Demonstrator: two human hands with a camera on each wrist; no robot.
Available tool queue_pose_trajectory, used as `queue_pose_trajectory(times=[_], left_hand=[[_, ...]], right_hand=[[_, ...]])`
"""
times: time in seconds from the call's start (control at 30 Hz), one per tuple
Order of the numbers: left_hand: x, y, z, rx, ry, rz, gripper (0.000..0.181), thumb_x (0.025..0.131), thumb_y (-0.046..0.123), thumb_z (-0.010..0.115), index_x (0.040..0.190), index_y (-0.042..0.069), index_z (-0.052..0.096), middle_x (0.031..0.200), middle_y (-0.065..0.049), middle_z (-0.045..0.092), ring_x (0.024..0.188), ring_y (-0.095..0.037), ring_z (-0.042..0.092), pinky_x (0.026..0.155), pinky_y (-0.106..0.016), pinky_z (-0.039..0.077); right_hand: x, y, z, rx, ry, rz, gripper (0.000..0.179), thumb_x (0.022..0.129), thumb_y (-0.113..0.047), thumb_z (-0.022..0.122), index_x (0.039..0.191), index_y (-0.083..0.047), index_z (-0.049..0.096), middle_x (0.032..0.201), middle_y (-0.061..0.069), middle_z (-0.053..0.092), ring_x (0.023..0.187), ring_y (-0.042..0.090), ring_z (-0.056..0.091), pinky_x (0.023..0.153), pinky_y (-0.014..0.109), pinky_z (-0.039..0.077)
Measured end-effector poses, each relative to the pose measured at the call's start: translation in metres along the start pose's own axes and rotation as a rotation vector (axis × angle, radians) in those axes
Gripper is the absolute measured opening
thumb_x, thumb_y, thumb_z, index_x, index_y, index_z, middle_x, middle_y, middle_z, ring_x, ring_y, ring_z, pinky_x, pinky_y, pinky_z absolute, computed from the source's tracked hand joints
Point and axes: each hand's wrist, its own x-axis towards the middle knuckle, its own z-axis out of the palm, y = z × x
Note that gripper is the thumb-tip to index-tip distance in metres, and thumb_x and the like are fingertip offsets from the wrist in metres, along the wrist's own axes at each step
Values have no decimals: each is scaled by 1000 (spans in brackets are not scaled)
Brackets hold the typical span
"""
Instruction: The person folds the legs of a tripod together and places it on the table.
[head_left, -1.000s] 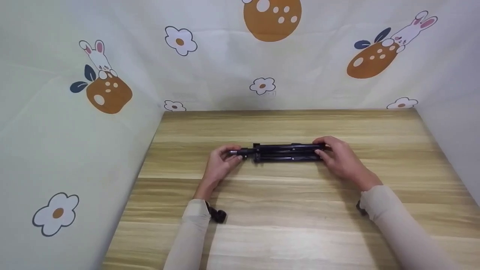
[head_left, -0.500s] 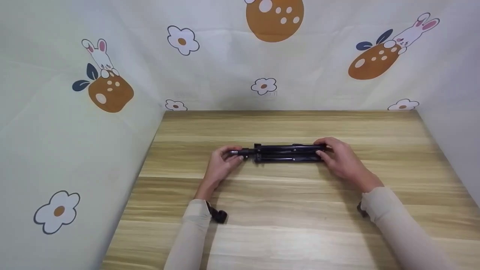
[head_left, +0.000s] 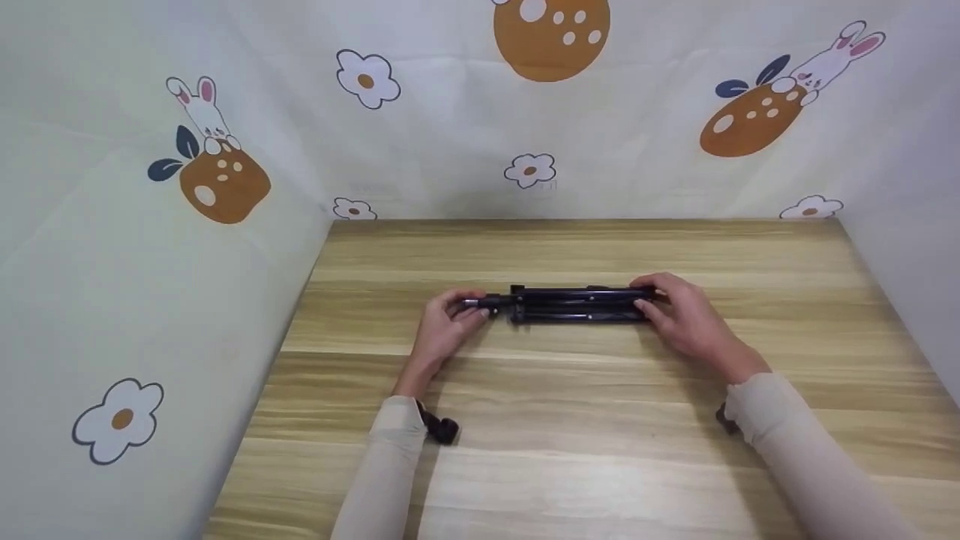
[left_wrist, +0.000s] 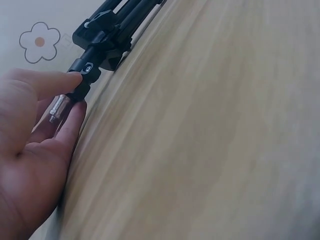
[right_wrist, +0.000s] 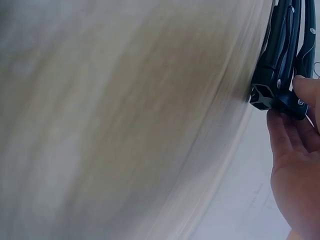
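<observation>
A folded black tripod stand [head_left: 589,305] lies sideways across the wooden table in the head view, its legs drawn together. My left hand [head_left: 442,328] pinches the neck at its left end between thumb and fingers. In the left wrist view a silver threaded tip [left_wrist: 59,107] sticks out of the black collar [left_wrist: 82,77], between the thumb and fingers. My right hand [head_left: 690,319] holds the leg ends at the right, thumb on the near side. Seen from the right wrist, the thumb presses a leg and the other fingers reach under the square foot [right_wrist: 262,96].
The wood-grain table [head_left: 555,420] runs back to a pale cloth wall [head_left: 442,150] printed with flowers and orange fruit. Cloth also rises along the left and right sides. A black wrist mount [head_left: 441,429] juts from the left sleeve.
Both hands keep their hold on the tripod stand, which stays in place on the table. The whole head view shifts slightly to the right.
</observation>
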Motion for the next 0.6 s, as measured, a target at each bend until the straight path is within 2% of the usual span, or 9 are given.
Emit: queue_pose_trajectory(times=[0.17,0.33,0.47,0.6], left_hand=[[1,-2,1,-14,2,18,34,89,-13,78,123,-11,70,126,-26,74,122,-30,73,101,-23,63],[4,3,5,38,5,-2,27,94,-4,79,120,-6,73,123,-21,75,115,-22,73,96,-20,62],[10,12,7,152,-19,32,25,100,10,77,122,-2,73,122,-17,76,114,-23,73,98,-27,62],[18,26,8,315,-41,93,34,106,24,72,131,1,72,130,-15,75,125,-27,70,113,-43,57]], right_hand=[[0,-1,0,28,-9,26,30,103,-6,73,133,-1,70,135,18,72,132,38,66,112,51,57],[-1,-1,1,55,3,48,33,103,-8,75,134,0,69,136,19,71,132,37,66,111,49,58],[1,-4,-2,89,5,76,43,106,-25,74,138,2,66,139,21,69,134,38,64,114,54,56],[7,-9,-10,84,15,85,49,109,-36,68,140,2,65,141,23,67,136,41,61,116,61,52]])
